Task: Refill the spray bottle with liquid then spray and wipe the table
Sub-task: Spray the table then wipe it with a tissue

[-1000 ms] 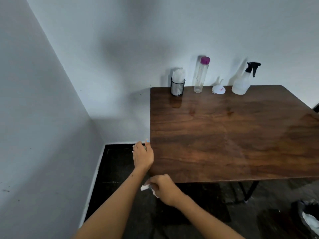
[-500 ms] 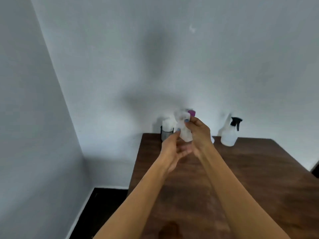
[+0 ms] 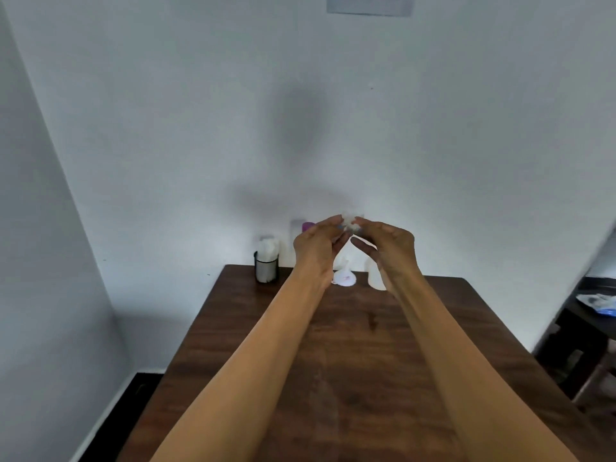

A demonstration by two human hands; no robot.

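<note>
Holding a small white tissue wad (image 3: 350, 223) between the fingertips of my left hand (image 3: 316, 245) and right hand (image 3: 390, 250), I keep both raised above the worktop (image 3: 350, 355). Its far edge carries the spray bottle (image 3: 375, 278), mostly hidden behind my right wrist.

spray bottle (image 3: 376, 278): mostly behind right hand (image 3: 388, 250) | white wad (image 3: 350, 223): blurred | sign (image 3: 369, 5): cropped
</note>
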